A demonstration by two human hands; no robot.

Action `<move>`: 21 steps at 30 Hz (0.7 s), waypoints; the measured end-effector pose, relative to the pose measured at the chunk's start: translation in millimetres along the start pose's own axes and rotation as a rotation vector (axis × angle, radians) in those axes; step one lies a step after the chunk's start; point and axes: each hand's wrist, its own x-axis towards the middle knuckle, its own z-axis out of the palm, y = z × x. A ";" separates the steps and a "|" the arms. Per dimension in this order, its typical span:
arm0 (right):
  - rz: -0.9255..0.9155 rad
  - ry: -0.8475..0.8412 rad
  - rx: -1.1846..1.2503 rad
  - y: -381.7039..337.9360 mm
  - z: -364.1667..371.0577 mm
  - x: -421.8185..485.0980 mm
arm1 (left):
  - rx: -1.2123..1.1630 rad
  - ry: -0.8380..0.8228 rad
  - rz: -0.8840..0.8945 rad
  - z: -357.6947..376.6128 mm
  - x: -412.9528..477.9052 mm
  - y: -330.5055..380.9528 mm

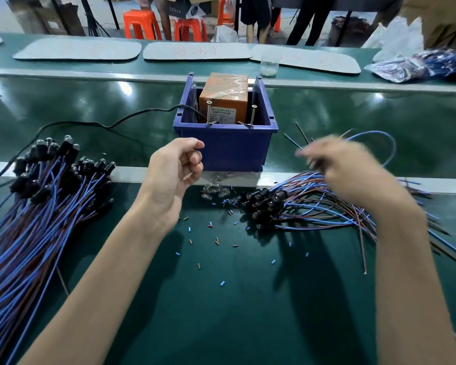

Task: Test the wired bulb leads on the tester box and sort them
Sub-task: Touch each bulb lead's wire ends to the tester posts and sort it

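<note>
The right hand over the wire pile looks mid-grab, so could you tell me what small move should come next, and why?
Probably lift one lead clear of the right pile and carry its bare ends to the two screws on the tester box. The blurred right hand seems to pinch wires there; the left hand is curled, holding nothing visible, and no lead touches the screws.

Bare forearms, left hand (175,169) and right hand (353,169) ungloved.

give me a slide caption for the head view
Right hand picks wires from the untested pile; left hand waits by the blue tester box.
</note>
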 end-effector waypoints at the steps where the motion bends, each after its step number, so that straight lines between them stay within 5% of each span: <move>1: -0.012 -0.185 0.000 -1.5 9.9 -2.4 | 0.004 -0.001 0.003 -0.3 0.4 0.3; 3: 0.007 -0.423 -0.023 -2.7 26.4 -2.7 | 0.012 -0.001 0.004 -1.0 1.1 1.4; 9: 0.065 -0.299 0.036 -5.7 24.8 4.1 | 0.022 -0.002 0.003 -4.8 2.3 3.9; 21: 0.087 -0.334 0.108 -2.1 30.1 4.8 | 0.127 -0.017 -0.003 -3.1 3.0 -1.6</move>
